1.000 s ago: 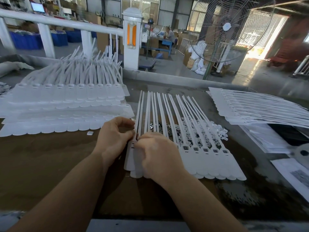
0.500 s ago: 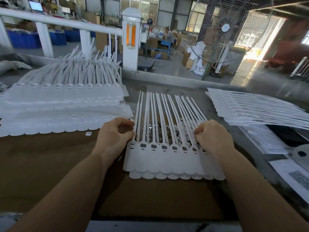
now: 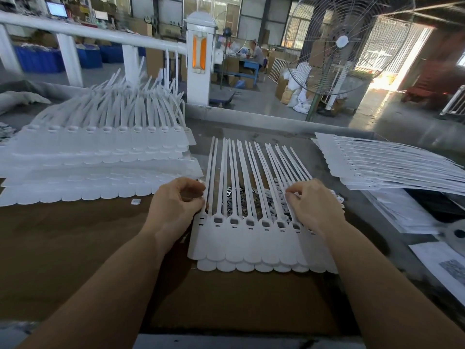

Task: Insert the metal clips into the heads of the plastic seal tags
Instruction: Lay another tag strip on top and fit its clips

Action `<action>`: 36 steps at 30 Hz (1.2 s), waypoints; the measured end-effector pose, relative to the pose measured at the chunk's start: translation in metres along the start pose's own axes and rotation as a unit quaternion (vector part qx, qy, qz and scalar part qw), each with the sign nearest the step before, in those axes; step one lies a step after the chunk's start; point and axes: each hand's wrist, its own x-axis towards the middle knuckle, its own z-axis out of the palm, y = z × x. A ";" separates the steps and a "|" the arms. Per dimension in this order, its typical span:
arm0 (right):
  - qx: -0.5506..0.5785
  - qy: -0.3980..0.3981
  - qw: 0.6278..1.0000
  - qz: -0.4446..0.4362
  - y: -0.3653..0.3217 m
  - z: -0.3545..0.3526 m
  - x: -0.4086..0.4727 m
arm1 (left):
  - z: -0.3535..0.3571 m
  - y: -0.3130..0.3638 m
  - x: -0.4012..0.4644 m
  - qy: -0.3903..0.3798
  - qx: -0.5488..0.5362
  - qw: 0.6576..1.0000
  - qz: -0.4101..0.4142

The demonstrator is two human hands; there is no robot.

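A white sheet of joined plastic seal tags [image 3: 251,243] lies in the middle of the brown table, heads with square openings toward me and straps pointing away. A second sheet lies under it. A pile of metal clips [image 3: 239,200] shows between the straps. My left hand [image 3: 176,207] sits at the sheet's left edge, its curled fingers and thumb holding the leftmost tag by its strap. My right hand [image 3: 314,205] is over the right-hand straps, curled fingertips pinching into the clip pile. What they hold is hidden.
A tall stack of tag sheets [image 3: 100,157] fills the left side and a flat stack [image 3: 390,167] lies at the right. A small loose white piece [image 3: 135,202] lies near my left hand. Papers [image 3: 442,263] lie at the right edge. A fan [image 3: 337,44] stands beyond the table.
My right hand has moved from the sheet's left end, beside my left hand, to the right side over the clip pile. My left hand has stayed in place.
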 end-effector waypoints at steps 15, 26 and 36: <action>-0.041 -0.016 0.998 -0.040 -0.003 0.000 0.003 | 0.001 -0.002 0.001 -0.001 0.007 1.000 0.006; -0.077 0.006 0.996 -0.040 -0.012 0.004 0.005 | 0.001 -0.003 0.003 -0.006 0.008 1.000 0.009; 0.068 0.072 0.995 -0.027 -0.004 0.011 0.006 | 0.001 -0.003 0.002 -0.006 0.016 1.000 0.013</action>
